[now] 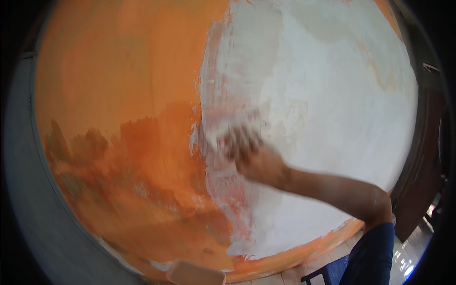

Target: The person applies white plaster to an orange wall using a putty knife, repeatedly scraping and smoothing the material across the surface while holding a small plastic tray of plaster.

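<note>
Far left: grey concrete column edge (28, 199), bare, no filler on it.

Next: orange painted wall (118, 71), lower part blotchy and darker, looks damp or worn. Putty laid over that may bond badly or bleed orange through.

Bottom centre: pinkish flat tray corner (194, 274) just inside the lower edge. Left hand isn't visible, so can't tell if it holds the tray. If the tray tips, the mix drops on the floor.

Centre: ragged boundary where the white putty coat (323, 95) meets the orange. Streaky pink smear below the hand, coat is thin there. Risk: ridges and see-through patches if the edge dries before it's feathered.

Right hand (254, 156) is clenched around a small flat white-loaded putty blade (223, 130), blade pressed to the wall right at the boundary. Motion-blurred, so finger positions are unclear. Too steep an angle would scrape off the fresh coat; too little load would drag and leave lines.

Right: arm in blue sleeve (373, 251) comes in close to wet putty at the lower right, so an elbow smear is possible. Dark brown door frame (420, 180) at the right rim could catch overspread.
</note>
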Demonstrator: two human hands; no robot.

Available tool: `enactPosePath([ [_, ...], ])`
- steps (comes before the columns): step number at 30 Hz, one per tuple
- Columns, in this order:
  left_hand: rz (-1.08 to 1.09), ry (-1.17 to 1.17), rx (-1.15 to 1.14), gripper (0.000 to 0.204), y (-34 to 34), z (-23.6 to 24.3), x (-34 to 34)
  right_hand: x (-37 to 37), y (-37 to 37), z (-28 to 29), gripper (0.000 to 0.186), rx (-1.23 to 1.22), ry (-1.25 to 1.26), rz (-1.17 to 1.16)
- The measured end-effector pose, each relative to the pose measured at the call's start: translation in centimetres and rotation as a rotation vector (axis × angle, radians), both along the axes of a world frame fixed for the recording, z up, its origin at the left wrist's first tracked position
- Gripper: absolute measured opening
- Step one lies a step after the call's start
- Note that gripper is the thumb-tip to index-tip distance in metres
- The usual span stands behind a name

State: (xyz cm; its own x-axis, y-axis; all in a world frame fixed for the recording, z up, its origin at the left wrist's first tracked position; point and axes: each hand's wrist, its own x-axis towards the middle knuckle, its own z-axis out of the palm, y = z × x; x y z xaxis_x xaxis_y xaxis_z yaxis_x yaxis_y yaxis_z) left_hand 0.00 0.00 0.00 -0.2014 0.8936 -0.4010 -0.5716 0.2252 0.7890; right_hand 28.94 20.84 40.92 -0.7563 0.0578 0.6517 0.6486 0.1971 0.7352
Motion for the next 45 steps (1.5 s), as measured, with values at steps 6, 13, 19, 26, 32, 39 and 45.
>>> enactPosePath([
  [6, 0.027, -0.115, -0.084, 0.037, -4.9, -0.4, 6.2, 0.8, -7.9, 5.4, 0.016, -0.377, 0.221, 0.148],
  [13, 0.018, -0.047, 0.004, 0.032, -2.8, 1.5, 3.5, 3.8, -2.2, 25.9, 0.014, 0.138, 0.522, -0.091],
  [19, 0.017, -0.051, 0.044, 0.038, -2.8, 2.6, 3.6, 2.1, -0.9, 1.3, 0.032, 0.019, -0.052, -0.084],
  [26, -0.008, -0.025, 0.038, 0.044, -1.9, 3.4, 2.1, 0.9, -8.0, 2.9, 0.02, -0.192, 0.259, 0.162],
  [32, 0.058, -0.037, 0.062, 0.039, -0.3, -1.6, 0.4, -0.8, -3.2, 23.2, 0.017, 0.172, 0.508, 0.028],
  [39, -0.017, -0.039, 0.093, 0.04, -1.0, 1.1, 1.4, -2.2, -0.7, -0.5, 0.033, 0.13, -0.062, -0.074],
  [45, -0.011, 0.01, 0.038, 0.041, -1.2, 2.3, 1.3, -0.3, -8.0, -1.2, 0.019, -0.442, -0.009, 0.227],
])
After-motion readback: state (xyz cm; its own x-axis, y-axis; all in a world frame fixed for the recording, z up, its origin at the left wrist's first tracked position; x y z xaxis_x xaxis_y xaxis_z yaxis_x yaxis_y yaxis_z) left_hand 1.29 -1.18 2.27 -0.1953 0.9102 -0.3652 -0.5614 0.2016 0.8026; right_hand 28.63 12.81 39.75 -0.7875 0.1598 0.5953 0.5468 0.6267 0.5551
